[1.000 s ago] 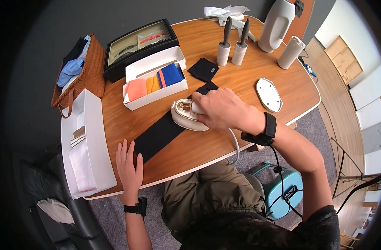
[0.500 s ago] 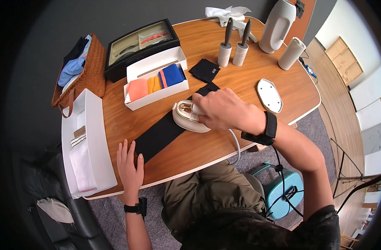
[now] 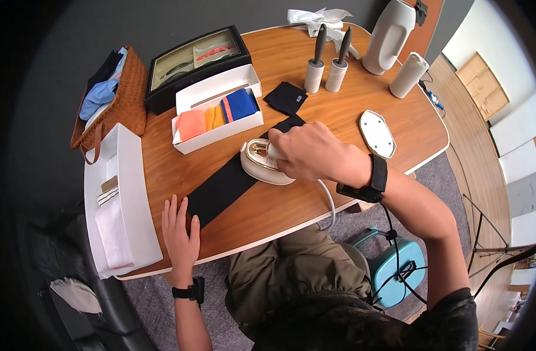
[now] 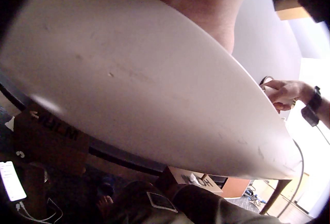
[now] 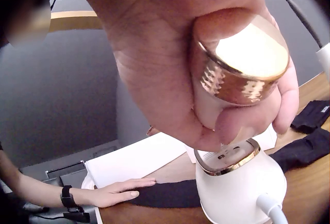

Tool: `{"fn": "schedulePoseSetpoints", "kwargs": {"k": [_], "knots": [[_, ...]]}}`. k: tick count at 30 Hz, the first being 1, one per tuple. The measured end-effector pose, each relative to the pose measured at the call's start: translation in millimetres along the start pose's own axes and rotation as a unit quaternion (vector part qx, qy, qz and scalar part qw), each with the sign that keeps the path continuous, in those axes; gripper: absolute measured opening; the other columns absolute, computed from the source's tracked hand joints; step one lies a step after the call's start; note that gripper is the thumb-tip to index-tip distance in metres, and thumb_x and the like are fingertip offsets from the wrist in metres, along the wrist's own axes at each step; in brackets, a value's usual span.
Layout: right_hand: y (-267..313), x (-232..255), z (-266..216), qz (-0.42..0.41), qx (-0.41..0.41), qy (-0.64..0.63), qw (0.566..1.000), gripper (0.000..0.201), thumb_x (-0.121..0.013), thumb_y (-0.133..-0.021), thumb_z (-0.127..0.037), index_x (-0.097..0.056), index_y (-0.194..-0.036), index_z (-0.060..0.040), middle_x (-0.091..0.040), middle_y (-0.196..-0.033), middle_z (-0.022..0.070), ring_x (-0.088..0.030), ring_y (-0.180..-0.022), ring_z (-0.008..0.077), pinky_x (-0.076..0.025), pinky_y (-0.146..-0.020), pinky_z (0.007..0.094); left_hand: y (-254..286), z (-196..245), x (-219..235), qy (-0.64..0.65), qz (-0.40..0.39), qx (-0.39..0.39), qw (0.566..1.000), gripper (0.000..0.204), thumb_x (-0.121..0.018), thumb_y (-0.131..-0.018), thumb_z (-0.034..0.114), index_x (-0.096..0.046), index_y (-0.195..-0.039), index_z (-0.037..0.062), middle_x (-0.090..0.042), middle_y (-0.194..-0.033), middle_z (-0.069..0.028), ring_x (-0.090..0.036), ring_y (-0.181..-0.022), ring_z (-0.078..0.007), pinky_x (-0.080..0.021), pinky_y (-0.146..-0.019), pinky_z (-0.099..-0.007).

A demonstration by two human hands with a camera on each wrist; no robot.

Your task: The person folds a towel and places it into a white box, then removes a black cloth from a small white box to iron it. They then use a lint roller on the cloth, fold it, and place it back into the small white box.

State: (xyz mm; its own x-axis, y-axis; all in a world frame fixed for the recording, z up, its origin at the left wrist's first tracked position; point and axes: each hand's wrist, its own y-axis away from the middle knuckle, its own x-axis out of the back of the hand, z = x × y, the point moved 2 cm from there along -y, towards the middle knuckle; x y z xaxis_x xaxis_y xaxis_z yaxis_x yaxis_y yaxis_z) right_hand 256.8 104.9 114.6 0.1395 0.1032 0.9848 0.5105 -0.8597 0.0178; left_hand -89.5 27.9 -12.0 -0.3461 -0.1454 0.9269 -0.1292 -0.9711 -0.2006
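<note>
My right hand (image 3: 316, 153) grips the handle of a small white steam iron (image 3: 266, 171) with gold trim. In the right wrist view the fingers curl round this handle, which has a shiny gold end cap (image 5: 250, 53). Under the iron a long black sock (image 3: 221, 192) lies flat, slanting across the wooden table (image 3: 221, 248). The sock's far end shows past the right hand. My left hand (image 3: 182, 238) rests on the table with straight fingers, thumb at the sock's near end. A pale cord (image 3: 331, 205) runs from the iron over the table edge.
Behind the iron stands a white box with folded colourful socks (image 3: 192, 124), beside a folded black sock (image 3: 285, 98). A long white box (image 3: 130, 199) and wicker basket (image 3: 127, 99) are left. Two lint rollers (image 3: 313, 77) and a white oval plate (image 3: 378, 134) are right.
</note>
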Motion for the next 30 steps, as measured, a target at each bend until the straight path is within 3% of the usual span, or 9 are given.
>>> {"fn": "schedulePoseSetpoints", "kwargs": {"k": [3, 10, 16, 22, 30], "knots": [[-1, -3, 2, 0.000, -0.009, -0.004, 1.000, 0.035, -0.070, -0.091, -0.025, -0.057, -0.107, 0.0028, -0.068, -0.070, 0.0204, -0.070, -0.072, 0.0429, -0.054, -0.065, 0.0517, 0, 0, 0, 0.001, -0.001, 0.000, 1.000, 0.049, -0.058, -0.105, 0.027, -0.055, -0.152, 0.0123, -0.044, -0.164, -0.0128, -0.034, -0.154, -0.0381, -0.026, -0.126, -0.0520], [-7, -4, 5, 0.014, -0.010, 0.007, 1.000, 0.034, -0.070, -0.090, -0.025, -0.056, -0.105, 0.0030, -0.067, -0.069, 0.0198, -0.069, -0.071, 0.0427, -0.054, -0.064, 0.0517, 0, -1, 0, 0.004, -0.005, 0.002, 1.000, 0.050, -0.058, -0.105, 0.027, -0.055, -0.152, 0.0120, -0.044, -0.164, -0.0128, -0.032, -0.154, -0.0378, -0.026, -0.126, -0.0519], [-5, 1, 3, -0.036, -0.013, -0.005, 0.999, 0.035, -0.070, -0.090, -0.026, -0.056, -0.105, 0.0023, -0.068, -0.069, 0.0195, -0.070, -0.072, 0.0423, -0.054, -0.064, 0.0514, 0, 1, 0, 0.006, -0.008, 0.006, 1.000, 0.050, -0.058, -0.105, 0.027, -0.055, -0.152, 0.0119, -0.043, -0.165, -0.0127, -0.032, -0.155, -0.0375, -0.026, -0.126, -0.0520], [-11, -7, 11, 0.021, -0.001, 0.007, 1.000, 0.036, -0.070, -0.091, -0.027, -0.057, -0.107, 0.0022, -0.068, -0.070, 0.0193, -0.070, -0.072, 0.0415, -0.054, -0.064, 0.0513, 0, 0, 0, 0.002, -0.006, 0.003, 1.000, 0.049, -0.058, -0.105, 0.028, -0.055, -0.152, 0.0120, -0.043, -0.164, -0.0130, -0.032, -0.155, -0.0375, -0.025, -0.126, -0.0522], [-6, -3, 6, -0.015, -0.005, 0.007, 1.000, 0.037, -0.072, -0.090, -0.027, -0.057, -0.107, 0.0023, -0.069, -0.071, 0.0194, -0.070, -0.072, 0.0408, -0.054, -0.064, 0.0501, 0, -1, -1, -0.001, -0.006, 0.001, 1.000, 0.050, -0.058, -0.105, 0.028, -0.055, -0.152, 0.0126, -0.043, -0.165, -0.0128, -0.032, -0.155, -0.0374, -0.026, -0.126, -0.0524]]}}
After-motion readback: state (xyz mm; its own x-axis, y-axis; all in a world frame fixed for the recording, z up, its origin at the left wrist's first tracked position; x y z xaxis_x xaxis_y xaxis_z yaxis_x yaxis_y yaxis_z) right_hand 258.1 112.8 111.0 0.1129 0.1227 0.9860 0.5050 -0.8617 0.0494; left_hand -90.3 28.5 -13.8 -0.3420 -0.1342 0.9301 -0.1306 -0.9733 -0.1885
